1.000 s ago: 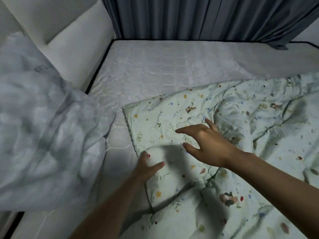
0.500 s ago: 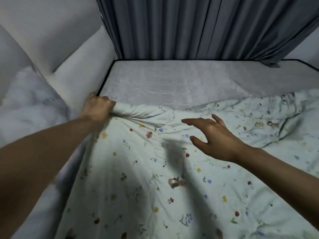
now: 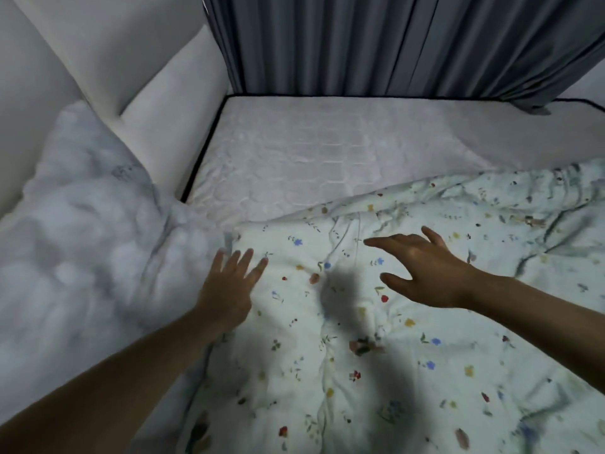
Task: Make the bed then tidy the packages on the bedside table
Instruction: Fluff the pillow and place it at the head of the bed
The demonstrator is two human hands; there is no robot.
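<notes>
Floral pale-green duvet (image 3: 376, 339), white quilted mattress (image 3: 311, 158), grey curtain (image 3: 376, 44).

L hand letting go of duvet corner, now lying flat w/ fingers spread.

L hand (image 3: 229, 290) is no longer bunching the floral duvet (image 3: 376, 371) edge up by the headboard (image 3: 170, 103); it's pulling back nearer, flattening on the corner. Duvet's top edge is sitting lower, more mattress (image 3: 311, 158) showing. R hand (image 3: 425, 273) is dropping closer to the fabric.
</notes>
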